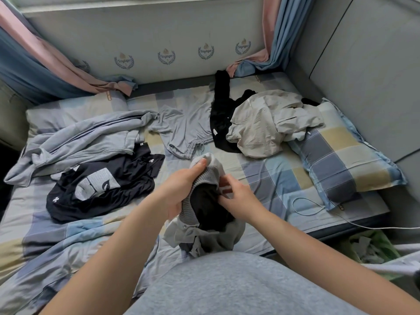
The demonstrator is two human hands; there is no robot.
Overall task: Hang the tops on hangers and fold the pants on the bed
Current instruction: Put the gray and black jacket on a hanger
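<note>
L hand [179,187] + R hand [238,196] hold grey top [205,177] above bed [261,173], near edge; L fingers curled round ribbed band, R fingers pinch inner edge. Prob opening it for hanging; next needs a hanger, none visible

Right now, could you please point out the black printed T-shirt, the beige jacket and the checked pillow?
black printed T-shirt [133,193], head view, dark fabric right of the grey print.
beige jacket [261,123], head view, its crumpled middle.
checked pillow [341,160], head view, its top face.
</note>
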